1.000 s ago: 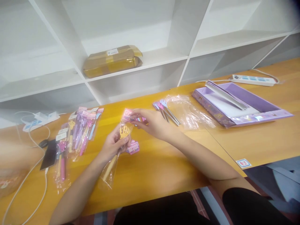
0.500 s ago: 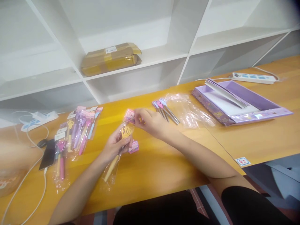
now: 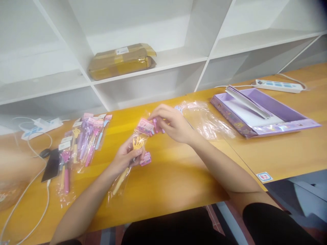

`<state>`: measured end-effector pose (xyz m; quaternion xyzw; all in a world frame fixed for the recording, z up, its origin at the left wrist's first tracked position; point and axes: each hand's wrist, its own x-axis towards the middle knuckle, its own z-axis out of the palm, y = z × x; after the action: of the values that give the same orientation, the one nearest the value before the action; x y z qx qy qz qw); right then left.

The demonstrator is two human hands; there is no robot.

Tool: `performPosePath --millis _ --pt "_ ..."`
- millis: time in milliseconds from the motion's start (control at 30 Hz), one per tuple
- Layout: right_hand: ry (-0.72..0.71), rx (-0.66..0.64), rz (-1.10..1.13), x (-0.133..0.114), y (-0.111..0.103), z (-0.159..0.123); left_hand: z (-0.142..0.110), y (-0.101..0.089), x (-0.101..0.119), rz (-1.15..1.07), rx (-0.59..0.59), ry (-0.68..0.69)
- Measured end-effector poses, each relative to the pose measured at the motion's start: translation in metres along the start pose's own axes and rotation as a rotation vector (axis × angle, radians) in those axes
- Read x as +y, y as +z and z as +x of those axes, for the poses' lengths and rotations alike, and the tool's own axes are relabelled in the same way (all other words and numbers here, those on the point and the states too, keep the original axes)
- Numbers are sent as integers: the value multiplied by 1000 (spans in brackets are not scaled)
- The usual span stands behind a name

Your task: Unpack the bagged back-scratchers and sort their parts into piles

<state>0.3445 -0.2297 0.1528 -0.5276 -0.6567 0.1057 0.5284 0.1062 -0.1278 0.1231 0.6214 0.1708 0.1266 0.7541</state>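
My left hand (image 3: 125,158) is closed around a clear plastic sleeve (image 3: 120,180) that holds a yellow hand-shaped back-scratcher (image 3: 137,143). My right hand (image 3: 173,123) pinches the pink printed header card (image 3: 145,127) at the sleeve's open top. Another small pink card (image 3: 146,159) lies on the wooden table (image 3: 168,180) just under my left hand. Both hands hover above the table's middle.
Several bagged scratchers (image 3: 87,139) lie at the left beside a black phone (image 3: 51,165) and white cables. Loose clear sleeves (image 3: 204,119) lie to the right, then a purple box (image 3: 260,109) and a power strip (image 3: 277,86). A brown parcel (image 3: 121,61) sits on the white shelf.
My right hand has lifted and moved slightly away from me, with the pink card now over the sleeve's top. It now covers the loose scratchers behind it. My left hand has stayed put.
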Motion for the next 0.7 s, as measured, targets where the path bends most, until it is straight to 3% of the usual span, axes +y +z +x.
performPosePath --millis 100,233,433,500,600,633,700 --pt "68 -53 118 1 4 0 1 5 2 -11 -27 12" --pt "112 3 132 10 12 0 2 7 2 19 -13 0" --pt "309 292 151 45 18 6 2 -6 6 101 48 -64" --pt "413 150 188 57 28 4 2 -9 8 90 128 -36" --pt "482 -313 160 68 56 -6 6 -9 9 30 292 88" --pt "490 -389 125 70 66 -9 8 -9 8 1 340 137" --pt "509 -335 81 69 82 -12 12 -7 6 -65 410 205"
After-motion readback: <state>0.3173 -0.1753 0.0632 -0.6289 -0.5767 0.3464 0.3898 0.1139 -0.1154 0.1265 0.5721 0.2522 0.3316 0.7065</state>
